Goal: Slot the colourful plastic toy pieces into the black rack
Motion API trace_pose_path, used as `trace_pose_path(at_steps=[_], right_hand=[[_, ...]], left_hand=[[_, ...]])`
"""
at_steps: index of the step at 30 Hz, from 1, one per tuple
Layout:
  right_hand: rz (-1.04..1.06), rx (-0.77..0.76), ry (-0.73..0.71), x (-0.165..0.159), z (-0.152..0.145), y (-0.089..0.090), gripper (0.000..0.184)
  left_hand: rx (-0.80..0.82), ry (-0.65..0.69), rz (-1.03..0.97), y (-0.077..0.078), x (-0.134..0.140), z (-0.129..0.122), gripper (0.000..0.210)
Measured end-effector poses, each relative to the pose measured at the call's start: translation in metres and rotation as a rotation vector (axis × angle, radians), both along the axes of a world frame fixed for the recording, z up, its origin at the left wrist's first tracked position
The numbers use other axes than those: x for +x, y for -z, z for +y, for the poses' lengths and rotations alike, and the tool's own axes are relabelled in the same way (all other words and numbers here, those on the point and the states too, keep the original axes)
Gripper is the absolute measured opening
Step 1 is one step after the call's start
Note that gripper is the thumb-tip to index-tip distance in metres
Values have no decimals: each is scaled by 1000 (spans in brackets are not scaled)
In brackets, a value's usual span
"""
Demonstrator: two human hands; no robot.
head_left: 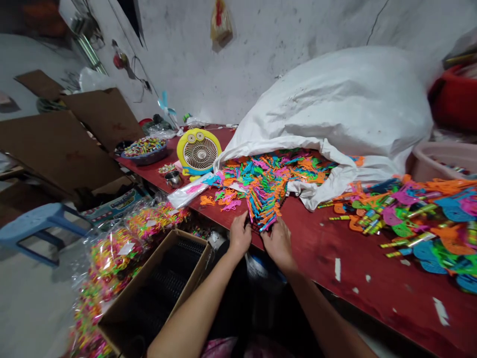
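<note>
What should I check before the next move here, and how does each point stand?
1. Both hands in view: ok. The left hand and right hand are at the front edge of the red table.
2. Ordered row of plastic pieces within reach: ok. Its near end lies between the hands.
3. Firm grip on the row: cannot tell. The fingertips are partly hidden.
4. White sack open: ok. Coloured pieces show in its mouth.
5. Surface beside the row free of loose pieces: not ok. Several lie to its left.
6. Carton open at the top: ok. Black items are visible inside.
</note>
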State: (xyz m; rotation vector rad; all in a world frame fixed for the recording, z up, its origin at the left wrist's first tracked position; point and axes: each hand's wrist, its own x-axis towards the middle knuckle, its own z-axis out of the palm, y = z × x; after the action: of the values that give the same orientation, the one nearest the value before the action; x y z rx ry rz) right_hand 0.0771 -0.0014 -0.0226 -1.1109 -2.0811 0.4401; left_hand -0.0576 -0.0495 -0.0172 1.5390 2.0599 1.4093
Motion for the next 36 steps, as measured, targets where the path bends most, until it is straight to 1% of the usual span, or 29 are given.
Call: trace_pose_path(at_steps=[3,5,7,8,11,13,16,19,21,23,25,26,27,28,30,31,32,34,36], right_hand=[[73,-63,27,24,12,0,33],[89,-107,-100,48,25,-4,26],[95,-157,-266,74,42,-11,24],[91,-173,-320,86,50,-16,25],[72,-247,-438,114,74,-31,27],[69,-322,-493,123,84,-39,29],[171,-459,-499,124,91,-45,33],[301,-576,-459,120,92,-45,39],[332,-633,-449,122,93,-44,45],[328,-656,-443,130,94,-44,51],[285,-596,-392,145,94,-45,50],[241,-520,-326,154,94,-46,47],[174,-414,-229,164,93,-48,42],[81,-287,-107,173,92,-50,38],[-176,-33,141,190,88,-53,33],[-320,66,235,197,86,-54,33],[-454,137,294,201,83,-55,33],[-647,205,323,205,79,-54,35],[-742,226,288,205,76,-51,36]], left_hand=[[-27,-6,48,-3,22,-15,50],[-44,21,75,-6,41,-23,50],[-53,63,85,-8,61,-28,50],[-59,78,85,-9,72,-29,52],[-84,107,86,-10,99,-32,55],[-88,138,90,-9,109,-32,56],[-77,189,72,-9,110,-29,56],[-100,233,56,-9,99,-22,54],[-111,256,67,-9,91,-17,53],[-108,280,86,-9,83,-13,51],[-96,314,95,-8,76,-8,48],[-87,334,95,-7,72,-6,46],[-78,353,90,-6,69,-4,45],[-68,369,79,-5,67,-2,44],[-52,397,51,-5,62,2,40],[-49,408,40,-5,60,4,39],[-49,416,32,-5,58,6,38],[-57,430,24,-7,55,11,35],[-76,442,18,-9,51,14,32]])
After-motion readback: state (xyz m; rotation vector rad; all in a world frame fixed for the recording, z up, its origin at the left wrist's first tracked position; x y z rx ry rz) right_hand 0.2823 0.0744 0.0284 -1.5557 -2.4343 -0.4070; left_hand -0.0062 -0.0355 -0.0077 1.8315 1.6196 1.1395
